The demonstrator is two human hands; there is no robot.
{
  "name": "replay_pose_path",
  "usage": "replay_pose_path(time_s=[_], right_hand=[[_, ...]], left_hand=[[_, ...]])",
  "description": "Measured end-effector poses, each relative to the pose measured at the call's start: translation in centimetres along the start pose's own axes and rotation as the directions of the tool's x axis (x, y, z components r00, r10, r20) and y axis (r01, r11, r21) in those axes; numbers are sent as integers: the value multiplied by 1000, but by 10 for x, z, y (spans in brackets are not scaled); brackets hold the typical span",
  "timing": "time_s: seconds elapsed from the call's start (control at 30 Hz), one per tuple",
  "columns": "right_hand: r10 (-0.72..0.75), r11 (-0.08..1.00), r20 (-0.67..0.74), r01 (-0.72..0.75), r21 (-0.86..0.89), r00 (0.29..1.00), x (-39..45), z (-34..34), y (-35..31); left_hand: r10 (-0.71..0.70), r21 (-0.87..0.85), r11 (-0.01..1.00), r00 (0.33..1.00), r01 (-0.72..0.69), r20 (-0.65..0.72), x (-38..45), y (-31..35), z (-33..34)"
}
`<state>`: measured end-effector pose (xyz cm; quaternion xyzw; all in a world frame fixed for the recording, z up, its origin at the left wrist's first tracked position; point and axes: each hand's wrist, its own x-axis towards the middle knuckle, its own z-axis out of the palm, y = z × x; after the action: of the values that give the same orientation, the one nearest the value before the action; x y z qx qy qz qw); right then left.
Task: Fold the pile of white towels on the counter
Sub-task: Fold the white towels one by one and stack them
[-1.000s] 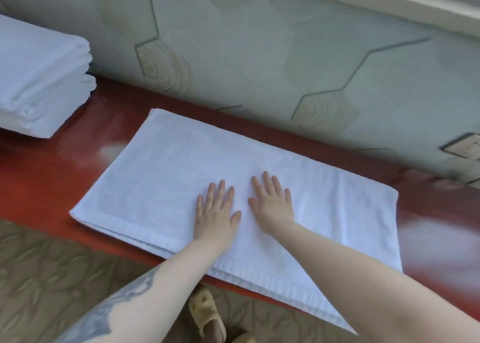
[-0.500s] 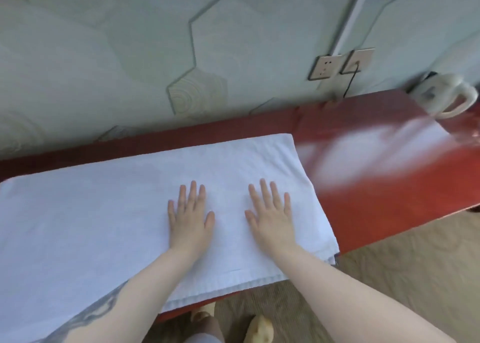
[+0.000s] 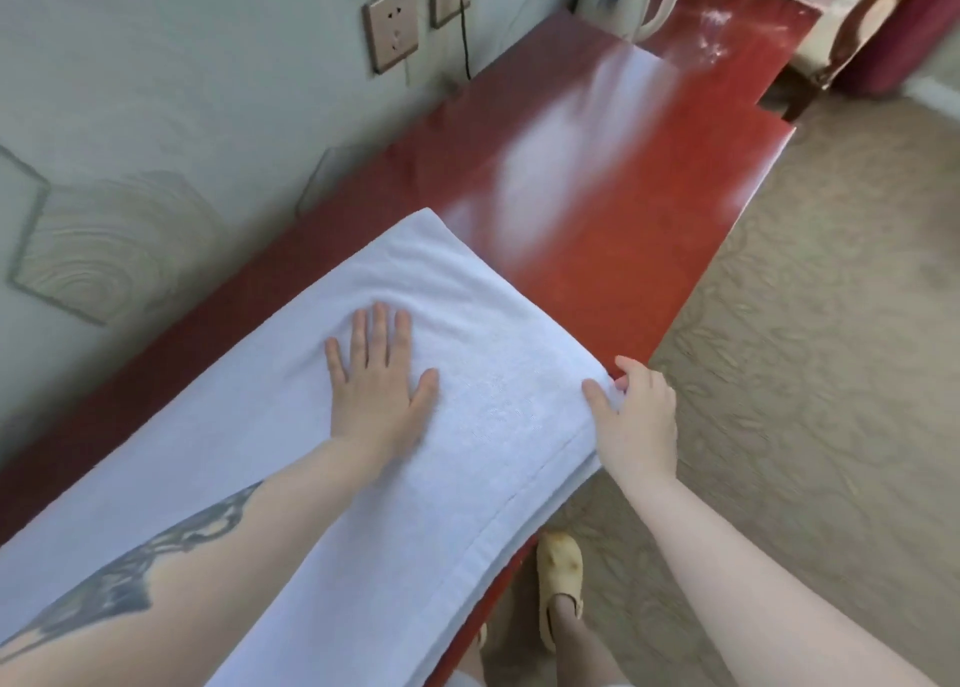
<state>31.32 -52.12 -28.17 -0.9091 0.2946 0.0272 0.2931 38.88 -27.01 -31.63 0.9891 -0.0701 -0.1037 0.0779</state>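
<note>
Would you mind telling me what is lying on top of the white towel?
The left hand lies flat on the towel; the right hand pinches its corner.

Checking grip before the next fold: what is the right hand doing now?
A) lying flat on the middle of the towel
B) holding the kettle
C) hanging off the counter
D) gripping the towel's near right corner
D: the right hand curls around the towel's near right corner at the counter's edge.

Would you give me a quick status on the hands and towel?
Left hand flat on towel. Right hand pinching its near right corner. Counter beyond bare.
</note>
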Motion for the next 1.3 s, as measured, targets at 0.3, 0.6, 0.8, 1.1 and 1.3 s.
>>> replay_pose_path(time_s=[0.3,0.6,0.8,1.1,1.3], right_hand=[[305,854,180,-352,382,935,13,-18,5],[87,970,-236,-28,242,968,33,-28,5],[-494,829,187,525,-193,849,4,25,-20],[-479,726,227,528,-440,848,70,24,14],[-491,731,210,531,-430,846,113,4,20]], left_hand=[[26,20,999,999,-25,-44,8,4,3],[236,31,971,972,-236,1,3,54,8],[249,52,967,969,-249,11,20,77,12],[218,0,976,976,-218,27,57,115,9],[276,-9,961,960,-276,53,106,141,4]])
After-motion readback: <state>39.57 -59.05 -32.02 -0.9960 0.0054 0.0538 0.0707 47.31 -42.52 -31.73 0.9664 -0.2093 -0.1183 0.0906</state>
